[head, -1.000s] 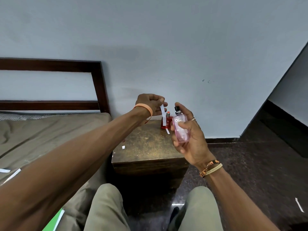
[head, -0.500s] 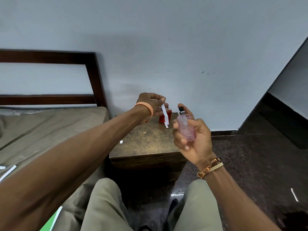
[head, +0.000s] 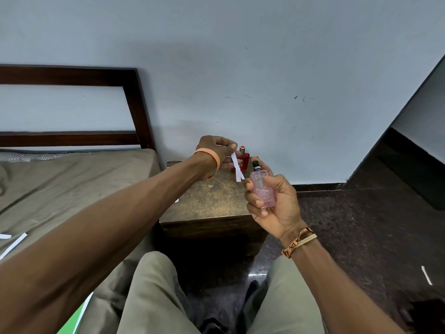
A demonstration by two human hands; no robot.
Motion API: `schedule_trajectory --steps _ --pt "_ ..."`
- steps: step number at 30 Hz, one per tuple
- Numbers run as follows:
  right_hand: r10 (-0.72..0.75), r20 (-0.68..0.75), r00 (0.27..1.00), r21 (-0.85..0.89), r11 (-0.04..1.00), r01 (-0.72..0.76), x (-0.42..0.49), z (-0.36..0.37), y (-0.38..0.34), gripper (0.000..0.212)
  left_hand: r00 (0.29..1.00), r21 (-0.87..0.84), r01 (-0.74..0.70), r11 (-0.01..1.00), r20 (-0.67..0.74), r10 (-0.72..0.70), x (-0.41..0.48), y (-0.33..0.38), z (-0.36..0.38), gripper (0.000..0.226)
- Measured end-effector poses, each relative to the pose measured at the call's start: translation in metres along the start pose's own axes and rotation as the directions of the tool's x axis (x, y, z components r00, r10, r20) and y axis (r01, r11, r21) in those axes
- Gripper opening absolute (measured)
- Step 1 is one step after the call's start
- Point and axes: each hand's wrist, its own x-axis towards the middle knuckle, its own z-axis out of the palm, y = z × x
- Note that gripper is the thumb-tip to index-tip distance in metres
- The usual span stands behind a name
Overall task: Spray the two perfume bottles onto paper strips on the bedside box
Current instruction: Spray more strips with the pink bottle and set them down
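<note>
My right hand grips a pale pink perfume bottle with a black spray nozzle, upright over the right side of the brown bedside box. My left hand pinches a white paper strip that hangs down just left of the bottle's nozzle. A red perfume bottle with a red-topped cap stands at the back of the box against the wall, partly hidden behind the strip and my left hand.
A bed with an olive sheet and dark wooden headboard lies to the left, with loose paper strips on it. Another strip lies on the dark floor at right. A small paper scrap sits on the box's left edge.
My right hand has turned the pink bottle so its label faces me, index finger off the nozzle. The strip stays pinched in my left hand. The view shifted slightly.
</note>
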Motion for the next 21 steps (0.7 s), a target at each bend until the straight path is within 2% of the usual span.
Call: schedule_trajectory --steps 2,3,4,5,6,8,9,10,11,12,14,16,21 --pt "-0.024 -0.034 0.999 -0.063 0.998 0.022 0.0 0.001 0.0 0.056 1.0 0.009 0.004 1.0 -0.007 -0.004 0.002 0.0 0.0 0.002" --pt "-0.044 -0.066 0.997 -0.148 0.988 0.034 0.0 0.002 0.0 0.055 1.0 0.015 0.005 1.0 -0.013 -0.004 0.003 0.0 0.0 0.003" --pt "-0.082 -0.106 0.991 -0.287 0.957 0.048 0.001 0.004 0.0 0.053 1.0 0.019 0.004 1.0 -0.017 -0.004 0.004 -0.001 0.0 0.005" --pt "-0.146 -0.139 0.979 -0.468 0.881 0.065 0.001 0.007 0.001 0.051 1.0 0.018 0.003 1.0 -0.019 -0.002 0.005 -0.002 0.0 0.006" --pt "-0.24 -0.149 0.959 -0.666 0.742 0.082 0.003 0.01 0.002 0.05 1.0 0.012 -0.004 1.0 -0.016 0.004 0.005 -0.003 0.0 0.004" --pt "-0.441 -0.043 0.896 -0.954 0.286 0.094 0.007 0.017 0.004 0.048 0.999 0.014 -0.029 0.999 -0.019 0.03 0.005 -0.004 0.002 0.002" --pt "-0.493 0.041 0.869 -0.997 0.043 0.071 0.009 0.021 0.005 0.046 0.999 0.027 -0.043 0.999 -0.026 0.043 0.006 -0.005 0.003 0.003" --pt "-0.51 0.105 0.854 -0.987 -0.157 0.028 0.011 0.025 0.005 0.043 0.998 0.038 -0.051 0.998 -0.031 0.053 0.006 -0.005 0.004 0.003" --pt "-0.51 0.138 0.849 -0.954 -0.3 -0.025 0.012 0.027 0.005 0.043 0.998 0.039 -0.054 0.998 -0.031 0.055 0.005 -0.005 0.005 0.002" --pt "-0.507 0.145 0.85 -0.916 -0.394 -0.079 0.013 0.028 0.005 0.047 0.998 0.035 -0.053 0.998 -0.027 0.054 0.005 -0.005 0.005 0.002" --pt "-0.481 0.131 0.867 -0.846 -0.51 -0.155 0.015 0.026 0.007 0.056 0.998 0.019 -0.052 0.998 -0.017 0.052 0.004 -0.005 0.006 0.002" --pt "-0.456 0.099 0.885 -0.79 -0.577 -0.209 0.016 0.024 0.01 0.052 0.999 0.01 -0.051 0.999 -0.012 0.051 0.003 -0.005 0.005 0.003" --pt "-0.448 0.081 0.891 -0.792 -0.571 -0.215 0.016 0.02 0.014 0.05 0.998 0.003 -0.051 0.999 -0.022 0.051 0.004 -0.005 0.0 0.004"
